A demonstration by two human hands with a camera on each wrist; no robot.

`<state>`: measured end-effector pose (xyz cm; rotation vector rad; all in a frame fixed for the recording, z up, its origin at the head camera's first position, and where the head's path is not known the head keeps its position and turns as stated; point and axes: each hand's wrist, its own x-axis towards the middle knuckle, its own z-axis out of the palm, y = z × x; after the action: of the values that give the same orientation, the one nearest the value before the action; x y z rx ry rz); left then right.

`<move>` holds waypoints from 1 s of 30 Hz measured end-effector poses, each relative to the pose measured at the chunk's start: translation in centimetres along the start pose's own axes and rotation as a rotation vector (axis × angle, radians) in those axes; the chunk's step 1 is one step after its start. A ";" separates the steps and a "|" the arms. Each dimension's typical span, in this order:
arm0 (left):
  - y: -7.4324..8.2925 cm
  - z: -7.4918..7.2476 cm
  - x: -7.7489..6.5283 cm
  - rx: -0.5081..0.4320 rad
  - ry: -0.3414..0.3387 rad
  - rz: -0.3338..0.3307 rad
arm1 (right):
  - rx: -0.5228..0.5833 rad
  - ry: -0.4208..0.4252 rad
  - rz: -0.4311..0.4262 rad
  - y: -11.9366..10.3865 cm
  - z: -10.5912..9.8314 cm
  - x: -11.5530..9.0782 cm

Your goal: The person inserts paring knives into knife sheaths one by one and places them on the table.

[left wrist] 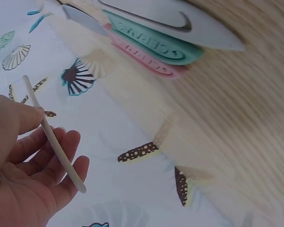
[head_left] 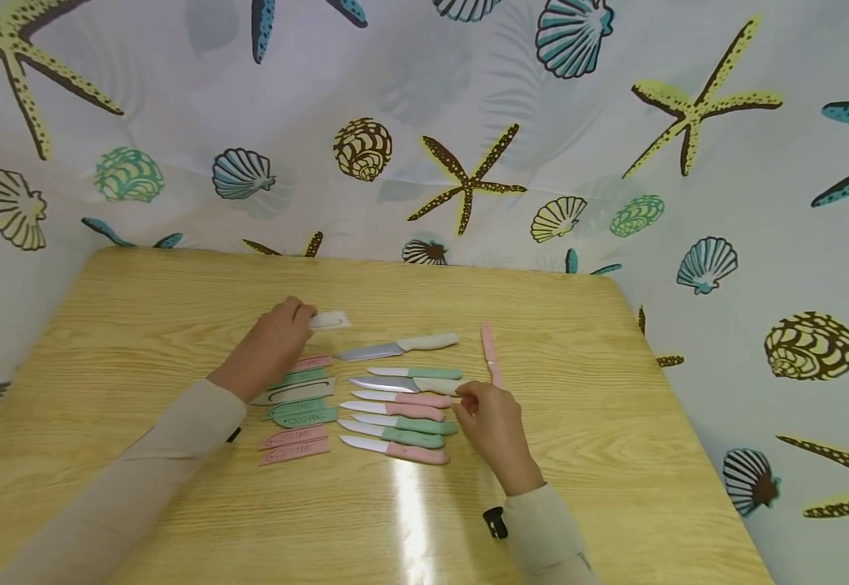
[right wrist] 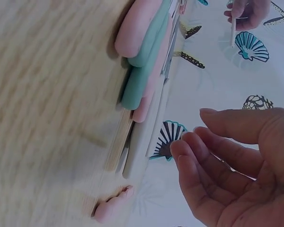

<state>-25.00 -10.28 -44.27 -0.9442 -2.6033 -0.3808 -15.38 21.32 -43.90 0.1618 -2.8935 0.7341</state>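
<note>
My left hand [head_left: 276,335] holds a white blade sheath [head_left: 331,321] above the back of the table. In the left wrist view the sheath [left wrist: 57,146] shows edge-on, pinched between thumb and fingers. Below that arm lies a column of pink, green and white sheaths [head_left: 296,451]. Beside them several unsheathed knives lie in a row, among them a pink-handled knife [head_left: 417,454] at the front and a large white-handled knife [head_left: 427,342] at the back. My right hand [head_left: 495,426] hovers by the handle ends, fingers loosely bent, with nothing between thumb and fingertips in the right wrist view.
A pink-handled tool [head_left: 489,345], perhaps a peeler, lies lengthwise to the right of the knives. The wood-grain table [head_left: 599,455] meets a white cloth [head_left: 395,219] printed with shells and starfish at the back and sides. Bare blades point left toward the sheaths.
</note>
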 end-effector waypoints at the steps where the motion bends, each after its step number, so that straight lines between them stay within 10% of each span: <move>1: 0.1 -0.2 0.0 0.002 -0.001 0.007 | 0.000 0.002 -0.003 -0.1 0.1 0.2; 30: 2.8 -2.8 -3.1 -0.043 0.000 0.103 | -0.115 -0.115 -0.070 -1.5 1.6 7.9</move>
<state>-20.35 -10.96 -42.63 -1.0882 -2.5429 -0.4111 -23.09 18.73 -43.25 0.2992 -3.0108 0.5624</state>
